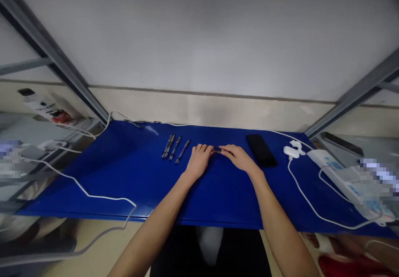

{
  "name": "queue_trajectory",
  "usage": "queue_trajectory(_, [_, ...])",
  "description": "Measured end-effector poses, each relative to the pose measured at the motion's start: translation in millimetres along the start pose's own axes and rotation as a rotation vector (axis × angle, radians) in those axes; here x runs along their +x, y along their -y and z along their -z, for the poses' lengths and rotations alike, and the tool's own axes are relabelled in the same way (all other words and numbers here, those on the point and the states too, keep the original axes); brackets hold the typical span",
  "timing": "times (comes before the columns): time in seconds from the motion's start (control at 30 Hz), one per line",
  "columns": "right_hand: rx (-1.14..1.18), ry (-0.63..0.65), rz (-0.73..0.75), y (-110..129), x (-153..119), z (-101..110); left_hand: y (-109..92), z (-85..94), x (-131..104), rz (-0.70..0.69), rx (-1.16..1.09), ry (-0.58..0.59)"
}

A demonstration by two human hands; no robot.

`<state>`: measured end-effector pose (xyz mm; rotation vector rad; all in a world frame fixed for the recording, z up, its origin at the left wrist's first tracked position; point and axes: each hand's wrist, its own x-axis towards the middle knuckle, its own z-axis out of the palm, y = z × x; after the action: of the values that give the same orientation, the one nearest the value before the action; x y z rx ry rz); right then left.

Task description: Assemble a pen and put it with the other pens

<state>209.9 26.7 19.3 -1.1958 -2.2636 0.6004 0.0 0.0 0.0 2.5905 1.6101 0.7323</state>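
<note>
My left hand (200, 159) and my right hand (237, 156) meet over the middle of the blue table (140, 177). Between them a thin dark pen (217, 152) lies crosswise, with a reddish part near the left fingers. Each hand pinches one end of it, and the fingers cover much of its length. Left of my left hand, several dark pens lie side by side; the nearest pen (183, 151) has a reddish barrel and stands a little apart from the others. A black phone (261, 150) rests to the right of my right hand.
A white earbud case (291, 151) with a cable and a white power strip (339, 179) lie at the right. White cable (102, 197) crosses the left side and hangs over the front edge. A bottle (46, 107) stands beyond the grey frame post (68, 61).
</note>
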Motion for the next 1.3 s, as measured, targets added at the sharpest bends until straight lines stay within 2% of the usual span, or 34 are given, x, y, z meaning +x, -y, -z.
queue_trajectory(0.1, [-0.016,0.084,0.008,3.8,1.2,-7.6,-0.3,2.0,-0.1,-0.018,0.018,0.008])
queue_trajectory(0.2, [-0.028,0.089,0.036,4.5,1.1,-8.8,1.1,2.7,-0.6,-0.031,0.011,0.026])
queue_trajectory(0.43, [-0.04,-0.04,0.108,11.8,2.9,-13.3,3.8,3.5,0.3,0.064,-0.063,0.028])
queue_trajectory(0.57, [0.043,-0.083,-0.003,18.1,2.1,-13.8,5.6,4.4,2.2,0.088,-0.047,-0.02])
queue_trajectory(0.7, [0.166,-0.084,-0.132,16.0,2.0,-15.5,6.4,3.9,2.6,0.05,-0.01,-0.035])
queue_trajectory(0.83, [0.295,-0.146,-0.123,11.2,4.8,-19.3,5.7,4.2,1.8,0.015,-0.002,-0.017])
queue_trajectory(0.93, [0.318,-0.147,-0.161,11.6,5.3,-19.1,5.2,4.7,2.0,-0.006,-0.006,-0.005])
queue_trajectory(1.03, [0.283,-0.051,-0.198,14.5,3.6,-15.9,5.1,4.6,2.6,-0.023,-0.007,-0.003])
queue_trajectory(1.17, [0.228,0.047,-0.166,16.8,2.4,-13.1,4.8,4.7,2.7,-0.02,-0.013,0.011])
queue_trajectory(1.3, [0.274,-0.043,-0.141,16.2,4.0,-15.6,4.5,5.0,2.9,0.017,-0.02,0.025])
